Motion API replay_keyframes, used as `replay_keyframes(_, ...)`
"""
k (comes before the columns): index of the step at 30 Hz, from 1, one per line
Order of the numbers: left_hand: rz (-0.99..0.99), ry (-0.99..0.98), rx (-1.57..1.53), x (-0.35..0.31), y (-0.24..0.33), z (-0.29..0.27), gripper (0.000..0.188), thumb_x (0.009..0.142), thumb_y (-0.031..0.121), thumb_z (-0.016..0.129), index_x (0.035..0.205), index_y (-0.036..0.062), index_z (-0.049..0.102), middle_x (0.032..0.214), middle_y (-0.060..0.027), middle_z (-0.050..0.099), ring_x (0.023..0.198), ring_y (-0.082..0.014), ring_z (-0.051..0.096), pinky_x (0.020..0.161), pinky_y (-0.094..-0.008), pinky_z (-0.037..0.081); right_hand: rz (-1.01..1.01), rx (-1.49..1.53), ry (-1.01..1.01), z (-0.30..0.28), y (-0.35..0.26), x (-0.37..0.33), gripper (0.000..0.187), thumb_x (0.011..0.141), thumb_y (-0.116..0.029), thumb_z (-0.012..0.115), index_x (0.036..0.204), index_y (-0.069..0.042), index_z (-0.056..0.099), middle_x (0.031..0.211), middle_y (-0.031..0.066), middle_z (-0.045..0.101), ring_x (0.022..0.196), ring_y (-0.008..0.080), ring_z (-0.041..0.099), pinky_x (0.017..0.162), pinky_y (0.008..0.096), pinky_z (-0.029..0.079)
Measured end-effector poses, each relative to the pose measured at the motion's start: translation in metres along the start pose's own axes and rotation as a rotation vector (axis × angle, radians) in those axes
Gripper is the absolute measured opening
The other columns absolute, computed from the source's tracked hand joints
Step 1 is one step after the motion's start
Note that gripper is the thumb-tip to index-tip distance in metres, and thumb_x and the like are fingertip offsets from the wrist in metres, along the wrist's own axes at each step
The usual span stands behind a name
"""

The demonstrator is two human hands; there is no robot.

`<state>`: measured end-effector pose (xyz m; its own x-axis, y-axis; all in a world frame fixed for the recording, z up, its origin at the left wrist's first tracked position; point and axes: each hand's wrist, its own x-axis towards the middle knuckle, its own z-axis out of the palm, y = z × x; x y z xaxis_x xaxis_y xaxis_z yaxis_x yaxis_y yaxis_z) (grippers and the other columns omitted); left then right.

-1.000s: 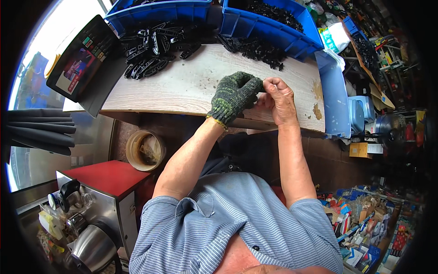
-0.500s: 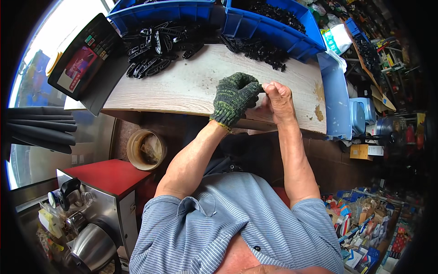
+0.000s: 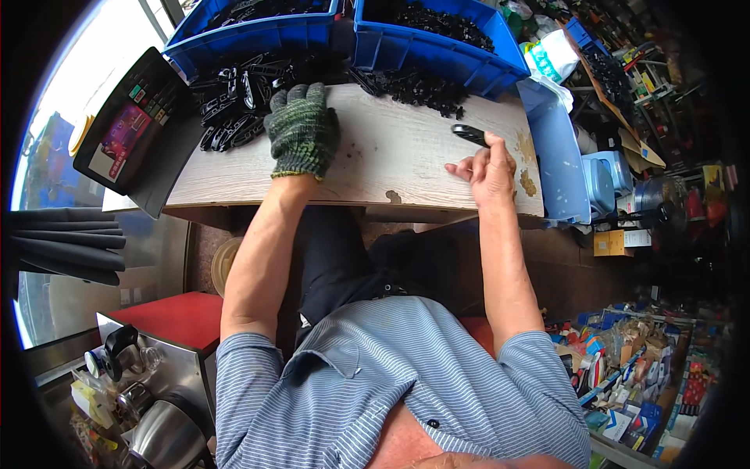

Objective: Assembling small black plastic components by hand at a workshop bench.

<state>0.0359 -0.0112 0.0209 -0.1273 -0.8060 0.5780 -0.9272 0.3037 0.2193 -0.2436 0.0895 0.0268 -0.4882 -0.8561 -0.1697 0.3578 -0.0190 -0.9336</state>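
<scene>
My left hand (image 3: 303, 134), in a green and black knitted glove, lies palm down with its fingers stretched out at the right side of a pile of long black plastic parts (image 3: 226, 134). Its fingertips reach the edge of that pile, and what is under the palm is hidden. On the right, my bare right hand (image 3: 494, 173) pinches one end of a slim, glossy black plastic piece (image 3: 469, 134) between thumb and forefinger, above the tabletop. A heap of small black parts (image 3: 422, 90) lies farther back, between the two hands.
Two blue crates (image 3: 258, 35) (image 3: 437, 51) of black parts line the back of the pale wooden table (image 3: 383, 160). A tablet in a dark case (image 3: 125, 129) stands at the left. A light blue bin (image 3: 556, 152) adjoins the right edge. A red-topped cabinet (image 3: 176, 320) stands lower left.
My hands have come apart. The left has moved left to the pile of long parts; the right has moved slightly right, with the black piece now showing in its pinch.
</scene>
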Motion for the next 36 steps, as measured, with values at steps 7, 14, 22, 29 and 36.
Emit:
replay_keyframes(7, 0.126, -0.108, -0.003, 0.0, -0.021, 0.02, 0.028, 0.092, 0.019, 0.056, 0.117, 0.0185, 0.068, 0.109, -0.0118, 0.069, 0.105, -0.0365, 0.062, 0.086, -0.0507, 0.05, -0.036, -0.026, 0.382, -0.046, -0.025, 0.037, 0.038, 0.086, -0.035, 0.073, 0.098, -0.004, 0.056, 0.045, 0.0033, 0.036, 0.047, 0.0234, 0.053, 0.067, 0.0555, 0.06)
replay_keyframes(14, 0.166, -0.164, 0.006, -0.002, -0.015, 0.019, 0.024, 0.092, 0.031, 0.062, 0.106, 0.0139, 0.07, 0.113, -0.0137, 0.068, 0.11, -0.0369, 0.06, 0.086, -0.0516, 0.048, 0.078, -0.305, 0.186, -0.017, -0.019, 0.053, 0.026, 0.084, -0.022, 0.079, 0.093, -0.006, 0.061, 0.047, -0.0012, 0.039, 0.039, 0.0135, 0.049, 0.049, 0.0378, 0.059)
replay_keyframes(22, 0.23, 0.018, -0.098, 0.0, -0.013, 0.021, 0.027, 0.092, 0.036, 0.066, 0.081, 0.0117, 0.07, 0.091, -0.0112, 0.067, 0.091, -0.0372, 0.062, 0.073, -0.0503, 0.048, 0.117, -0.783, 0.15, 0.015, -0.015, 0.074, 0.035, 0.082, -0.025, 0.08, 0.104, -0.002, 0.066, 0.06, 0.0018, 0.054, 0.039, 0.0101, 0.046, 0.037, 0.0303, 0.049)
replay_keyframes(29, 0.193, -0.048, -0.096, 0.0, -0.012, 0.013, 0.024, 0.091, 0.035, 0.067, 0.087, 0.0111, 0.071, 0.092, -0.0115, 0.068, 0.093, -0.0375, 0.062, 0.075, -0.0498, 0.049, 0.029, -0.989, 0.2, 0.032, -0.016, 0.067, 0.029, 0.085, -0.026, 0.074, 0.103, -0.004, 0.069, 0.062, 0.002, 0.055, 0.041, 0.0104, 0.046, 0.036, 0.0295, 0.045)
replay_keyframes(36, 0.238, 0.225, -0.309, -0.004, -0.013, 0.009, 0.02, 0.088, 0.027, 0.07, 0.099, 0.0104, 0.071, 0.102, -0.0113, 0.069, 0.1, -0.0367, 0.062, 0.082, -0.0486, 0.05, 0.176, -0.632, 0.164, 0.004, -0.019, 0.065, 0.025, 0.087, -0.026, 0.07, 0.096, -0.003, 0.066, 0.052, 0.0016, 0.046, 0.045, 0.0159, 0.054, 0.046, 0.0369, 0.056)
